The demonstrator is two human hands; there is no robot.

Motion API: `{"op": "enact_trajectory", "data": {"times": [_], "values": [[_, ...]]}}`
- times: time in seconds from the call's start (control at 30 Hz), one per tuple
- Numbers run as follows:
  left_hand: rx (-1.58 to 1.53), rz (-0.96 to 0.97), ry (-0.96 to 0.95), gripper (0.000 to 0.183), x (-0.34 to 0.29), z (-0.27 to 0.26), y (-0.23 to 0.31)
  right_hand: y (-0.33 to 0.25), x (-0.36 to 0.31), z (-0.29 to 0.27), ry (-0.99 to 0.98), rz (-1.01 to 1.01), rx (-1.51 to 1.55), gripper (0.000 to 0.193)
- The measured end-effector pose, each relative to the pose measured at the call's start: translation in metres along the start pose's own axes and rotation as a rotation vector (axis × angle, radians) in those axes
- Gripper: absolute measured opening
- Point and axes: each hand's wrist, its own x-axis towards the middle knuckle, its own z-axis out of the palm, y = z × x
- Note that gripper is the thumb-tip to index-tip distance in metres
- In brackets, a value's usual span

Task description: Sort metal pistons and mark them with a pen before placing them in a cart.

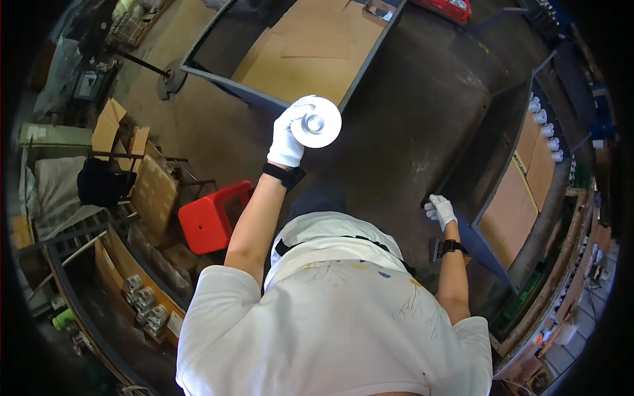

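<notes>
My left hand point(286, 137), in a white glove, grips the edge of a round, shiny, silvery metal piece point(328, 127) with a raised ring at its centre. It holds the piece out in front of me, near the close corner of a cardboard-lined bin. My right hand point(441, 210), also gloved in white, hangs lower on the right, beside the near wall of a dark trough point(472, 228). Its fingers are curled, with a small dark spot at their tips; whether they hold anything is too small to tell.
The dark-framed bin point(370, 66) is ahead. Several white cylindrical parts point(547, 129) line the right trough's far side. On the left are a red stool point(205, 223), a cardboard-topped chair point(155, 188) and several metal parts point(145, 303). A stand's round base point(173, 78) is farther off.
</notes>
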Motion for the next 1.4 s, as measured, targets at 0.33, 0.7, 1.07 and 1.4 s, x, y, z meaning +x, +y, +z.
{"op": "enact_trajectory", "data": {"times": [0.33,0.7,1.07,1.4], "values": [[-0.080,-0.004,-0.025,0.051,0.161,0.078,-0.040,-0.090,0.115,-0.081,-0.039,-0.022,-0.083,0.028],[-0.063,0.080,0.015,0.052,0.304,0.168,-0.055,-0.165,0.224,-0.192,-0.118,0.150,-0.026,0.036],[-0.158,0.227,0.158,0.062,0.409,0.216,-0.082,-0.414,0.405,-0.286,-0.129,-0.159,-0.189,0.035],[-0.312,0.276,0.259,0.060,0.507,0.208,-0.070,-0.585,0.506,-0.220,-0.359,-0.228,-0.496,0.034]]}}
